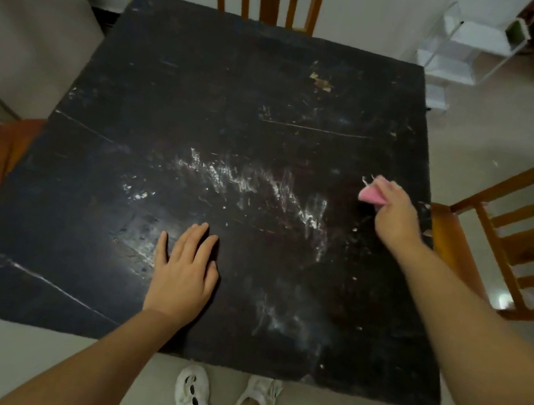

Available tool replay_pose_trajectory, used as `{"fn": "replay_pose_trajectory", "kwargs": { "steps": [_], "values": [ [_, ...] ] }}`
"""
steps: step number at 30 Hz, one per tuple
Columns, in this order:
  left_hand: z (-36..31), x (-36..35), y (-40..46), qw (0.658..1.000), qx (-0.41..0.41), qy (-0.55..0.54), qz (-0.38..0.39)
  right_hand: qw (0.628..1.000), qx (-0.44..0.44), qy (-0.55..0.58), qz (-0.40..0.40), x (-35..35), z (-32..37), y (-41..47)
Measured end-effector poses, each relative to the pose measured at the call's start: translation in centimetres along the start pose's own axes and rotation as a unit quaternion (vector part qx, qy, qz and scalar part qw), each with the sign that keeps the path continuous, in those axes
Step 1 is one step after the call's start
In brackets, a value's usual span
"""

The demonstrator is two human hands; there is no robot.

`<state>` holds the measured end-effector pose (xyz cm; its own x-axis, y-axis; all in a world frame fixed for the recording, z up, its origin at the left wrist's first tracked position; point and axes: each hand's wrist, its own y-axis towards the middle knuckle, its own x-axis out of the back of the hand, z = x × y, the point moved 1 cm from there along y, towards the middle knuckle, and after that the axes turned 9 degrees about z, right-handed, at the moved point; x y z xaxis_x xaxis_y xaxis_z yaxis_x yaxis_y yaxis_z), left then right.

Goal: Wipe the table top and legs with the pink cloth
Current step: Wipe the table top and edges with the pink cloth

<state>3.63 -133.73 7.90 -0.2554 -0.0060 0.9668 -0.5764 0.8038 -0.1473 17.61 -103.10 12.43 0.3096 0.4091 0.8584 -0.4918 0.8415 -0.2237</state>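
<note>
The pink cloth (371, 194) was bunched inside the right hand (395, 218), fingers closed around it, one corner protruding at the far left side of the fist. Cloth and fist sat over the table top (225, 99) near its right edge. The left hand (184, 273) lay flat on the dark surface, palm down, fingers slightly spread, holding nothing. White smears (254, 186) crossed the top between the hands. Wooden chairs (510, 232) stood around the table. No legible writing was visible.
</note>
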Motion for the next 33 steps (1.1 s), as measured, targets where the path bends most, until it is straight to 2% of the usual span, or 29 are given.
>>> {"fn": "replay_pose_trajectory", "kwargs": {
  "steps": [1, 2, 5, 6, 9, 10, 11, 12, 14, 15, 17, 19, 20, 22, 24, 26, 27, 29, 30, 31, 33],
  "values": [
    [0.0, 0.0, 0.0, 1.000, 0.000, 0.000, -0.003, 1.000, -0.004, -0.017, 0.013, -1.4, -0.5, 0.6],
    [0.1, -0.1, 0.0, 1.000, -0.001, 0.001, -0.004, 0.999, 0.031, -0.030, 0.032, -3.1, -0.6, 0.0],
    [0.1, -0.2, 0.1, 1.000, -0.002, -0.001, -0.009, 0.969, 0.196, -0.064, 0.133, -8.5, 1.0, -6.8],
    [0.0, -0.2, 0.1, 1.000, -0.001, -0.002, -0.008, 0.960, 0.224, -0.052, 0.158, -9.4, 1.8, -9.7],
    [0.0, -0.1, 0.1, 1.000, 0.003, 0.003, -0.004, 0.942, 0.270, -0.001, 0.199, -8.8, 3.9, -15.6],
    [0.0, -0.1, 0.1, 1.000, 0.004, 0.004, -0.003, 0.932, 0.282, 0.022, 0.226, -7.4, 4.3, -15.3],
    [0.0, -0.1, 0.1, 1.000, 0.004, 0.004, 0.000, 0.925, 0.308, 0.037, 0.218, -6.2, 4.1, -13.8],
    [0.0, -0.1, 0.1, 1.000, 0.004, 0.006, 0.002, 0.930, 0.305, 0.063, 0.194, -4.4, 4.4, -11.4],
    [0.0, -0.2, 0.2, 1.000, 0.004, 0.010, 0.002, 0.958, 0.244, 0.100, 0.111, -1.7, 5.0, -4.8],
    [0.0, -0.2, 0.2, 1.000, 0.003, 0.012, 0.000, 0.968, 0.222, 0.079, 0.082, -1.1, 5.2, -0.8],
    [0.0, -0.2, 0.2, 1.000, 0.003, 0.016, -0.005, 0.983, 0.155, 0.038, 0.087, -1.4, 5.9, 5.0],
    [0.0, -0.2, 0.2, 1.000, 0.004, 0.017, -0.010, 0.989, 0.110, 0.003, 0.100, -4.5, 5.6, 6.2],
    [0.0, -0.3, 0.1, 1.000, 0.003, 0.017, -0.008, 0.984, 0.135, -0.018, 0.112, -6.6, 5.4, 4.7],
    [0.1, -0.3, 0.1, 1.000, 0.003, 0.018, -0.006, 0.960, 0.241, -0.041, 0.137, -10.6, 4.8, -1.9],
    [0.1, -0.3, 0.2, 1.000, 0.002, 0.017, -0.008, 0.928, 0.310, -0.037, 0.202, -11.8, 4.8, -9.3],
    [0.0, -0.2, 0.1, 1.000, 0.002, 0.016, -0.011, 0.894, 0.328, 0.006, 0.306, -10.0, 5.4, -12.7],
    [0.0, -0.2, 0.1, 1.000, 0.003, 0.016, -0.012, 0.886, 0.322, 0.059, 0.329, -8.6, 6.0, -12.2],
    [0.1, -0.1, 0.2, 1.000, 0.006, 0.019, -0.008, 0.895, 0.312, 0.148, 0.282, -5.8, 7.9, -8.2],
    [0.0, -0.2, 0.2, 1.000, 0.005, 0.023, -0.006, 0.918, 0.286, 0.156, 0.227, -4.7, 8.9, -5.0],
    [0.0, -0.2, 0.1, 1.000, 0.004, 0.027, -0.005, 0.936, 0.270, 0.129, 0.185, -4.0, 9.9, -1.3],
    [0.0, -0.3, 0.1, 0.999, 0.004, 0.031, -0.006, 0.960, 0.230, 0.047, 0.154, -3.6, 11.6, 5.4]
  ]
}}
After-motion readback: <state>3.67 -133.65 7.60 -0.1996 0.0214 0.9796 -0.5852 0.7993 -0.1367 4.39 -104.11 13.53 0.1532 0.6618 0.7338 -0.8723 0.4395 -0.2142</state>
